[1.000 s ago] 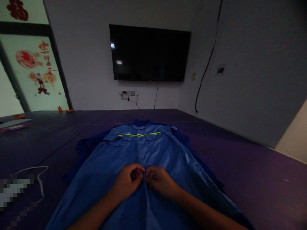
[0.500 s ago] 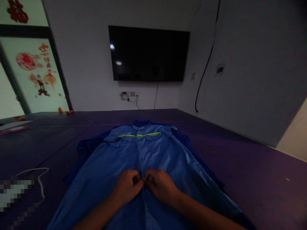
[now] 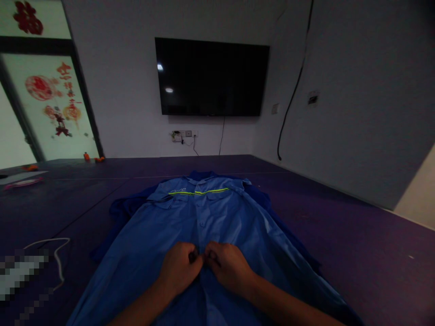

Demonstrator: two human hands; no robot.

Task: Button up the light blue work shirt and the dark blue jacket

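Note:
A blue work shirt [image 3: 200, 222] with a yellow-green reflective stripe across the chest lies flat on the dark purple surface [image 3: 356, 235], collar away from me. My left hand [image 3: 178, 269] and my right hand [image 3: 227, 265] meet at the shirt's front placket, a little below its middle. Both have their fingers curled and pinch the two front edges of the cloth together. What sits between the fingertips is too small and dark to make out. A darker blue garment [image 3: 118, 210] lies under the shirt and shows at its sides.
A white cord [image 3: 56, 253] loops on the surface at the left. A black television [image 3: 210, 77] hangs on the far wall above a socket strip [image 3: 183, 134]. Flat items [image 3: 20, 179] lie at the far left edge, under a window with red decorations [image 3: 50, 95].
Both hands have slid a short way down the placket toward me, staying pinched together on it. The shirt has not shifted.

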